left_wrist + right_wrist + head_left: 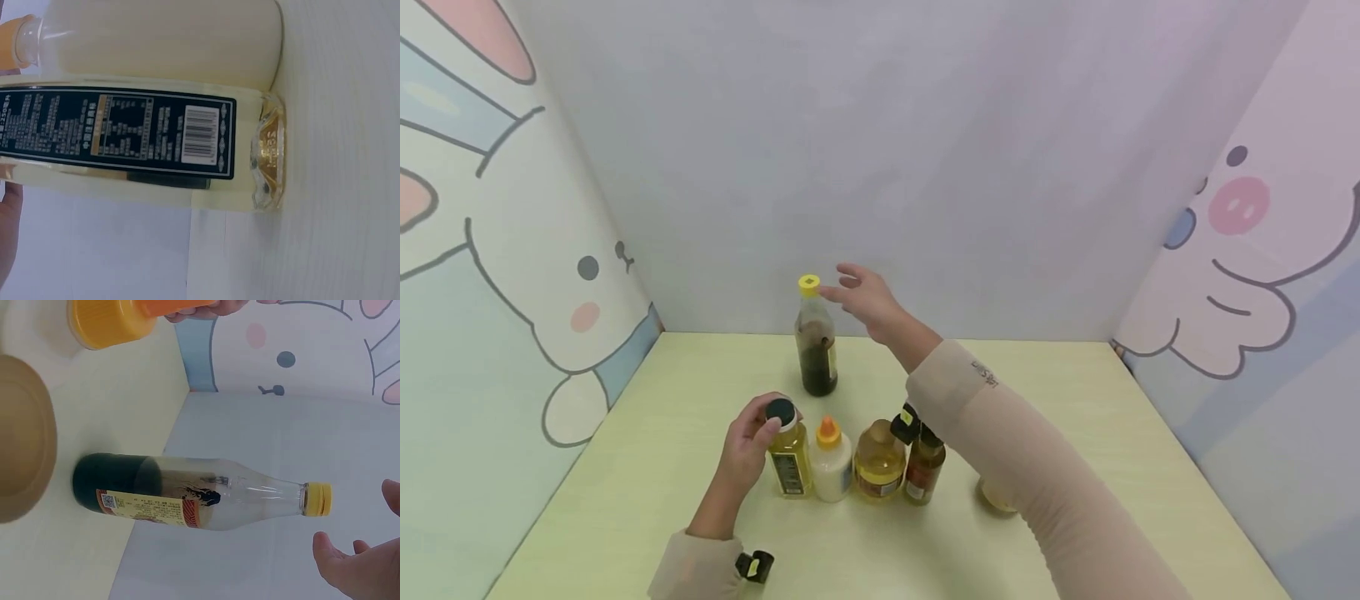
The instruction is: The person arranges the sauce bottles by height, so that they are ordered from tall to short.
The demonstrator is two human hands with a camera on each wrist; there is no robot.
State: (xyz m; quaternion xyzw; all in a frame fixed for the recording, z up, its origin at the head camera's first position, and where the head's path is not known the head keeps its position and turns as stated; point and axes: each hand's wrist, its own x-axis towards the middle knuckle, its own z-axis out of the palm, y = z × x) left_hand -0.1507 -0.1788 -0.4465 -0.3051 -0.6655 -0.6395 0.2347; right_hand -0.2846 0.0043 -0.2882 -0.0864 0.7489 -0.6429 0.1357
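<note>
The left hand (748, 442) is wrapped around the upper part of a square-sided clear bottle of pale yellow oil (789, 458), thumb and fingers curled at its neck just below the round black cap (780, 411); the left wrist view shows this bottle's flat wall (144, 134), a dark printed label with a barcode, and a thick moulded glass-like base standing on the table. This bottle is the leftmost of a front row on the pale yellow-green tabletop (1075, 433), whose surface has a fine, matte wood-grain pattern. Touching it on its right is a white opaque squeeze bottle with a conical orange nozzle cap (832, 467), then a rounded bottle of amber liquid (878, 467), then a slim brown sauce bottle (923, 471). The right hand (865, 298) is raised behind the row with fingers spread and relaxed, gripping nothing, its fingertips just beside the ribbed yellow cap of a tall, clear plastic bottle (816, 346) standing upright near the back wall, well apart from the row. That bottle (194, 497) has a tapered neck, dark liquid filling its lower part, and a yellow paper label. The two hands are apart.
</note>
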